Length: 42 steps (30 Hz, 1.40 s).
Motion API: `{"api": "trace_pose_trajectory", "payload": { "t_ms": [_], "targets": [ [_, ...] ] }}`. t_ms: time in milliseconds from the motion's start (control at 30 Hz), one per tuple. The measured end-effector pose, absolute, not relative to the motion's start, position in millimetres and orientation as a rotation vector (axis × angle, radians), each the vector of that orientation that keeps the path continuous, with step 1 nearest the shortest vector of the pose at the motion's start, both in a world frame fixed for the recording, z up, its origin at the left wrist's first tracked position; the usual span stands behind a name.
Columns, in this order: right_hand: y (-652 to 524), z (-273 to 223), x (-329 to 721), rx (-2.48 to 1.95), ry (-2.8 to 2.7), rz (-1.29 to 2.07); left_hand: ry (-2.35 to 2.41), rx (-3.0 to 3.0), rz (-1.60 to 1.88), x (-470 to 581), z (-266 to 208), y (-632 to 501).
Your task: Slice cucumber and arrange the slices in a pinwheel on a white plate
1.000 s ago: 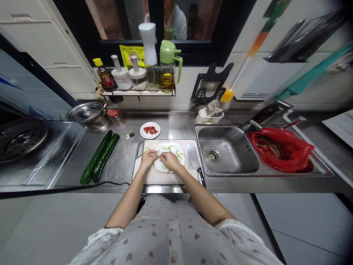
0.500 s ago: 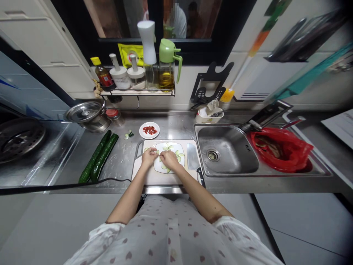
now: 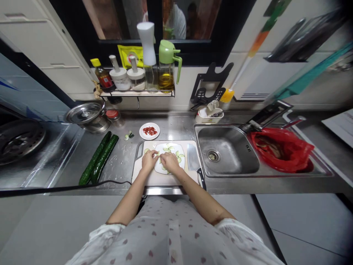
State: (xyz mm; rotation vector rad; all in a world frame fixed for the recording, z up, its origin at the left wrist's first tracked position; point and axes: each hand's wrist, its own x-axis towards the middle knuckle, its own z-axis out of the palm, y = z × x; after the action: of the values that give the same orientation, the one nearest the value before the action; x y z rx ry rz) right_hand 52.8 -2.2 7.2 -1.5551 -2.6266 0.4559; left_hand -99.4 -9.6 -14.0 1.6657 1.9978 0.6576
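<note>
A white square plate [image 3: 179,148] lies on the cutting board [image 3: 162,180], with thin cucumber slices [image 3: 179,156] fanned out in several small groups. Over the plate's left edge, my left hand [image 3: 149,160] has its fingers pinched on a cucumber slice. My right hand [image 3: 169,162] is closed close beside it, fingertips pressed together over the plate at a slice. Their fingers partly hide the slices between them. A cleaver [image 3: 192,156] rests on the board's right side, its black handle toward me. More slices lie on the board by my left hand.
Two whole cucumbers [image 3: 100,158] lie on the left of the counter. Behind the board stands a small plate [image 3: 141,133] of chopped red pieces. To the right are the sink [image 3: 228,147] and a red plastic bag [image 3: 296,151]. A seasoning rack [image 3: 138,93] hangs above.
My hands have shifted only slightly over the left part of the plate, their fingertips staying close together. The other items stay in place.
</note>
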Motion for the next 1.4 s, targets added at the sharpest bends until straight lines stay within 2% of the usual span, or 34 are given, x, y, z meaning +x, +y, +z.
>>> {"api": "trace_pose_trajectory", "payload": {
  "t_ms": [1400],
  "targets": [
    [-12.9,12.3,48.1,-1.626,-2.633,0.491,1.959,1.699,0.654,-100.4,-12.3,-4.4]
  ]
}}
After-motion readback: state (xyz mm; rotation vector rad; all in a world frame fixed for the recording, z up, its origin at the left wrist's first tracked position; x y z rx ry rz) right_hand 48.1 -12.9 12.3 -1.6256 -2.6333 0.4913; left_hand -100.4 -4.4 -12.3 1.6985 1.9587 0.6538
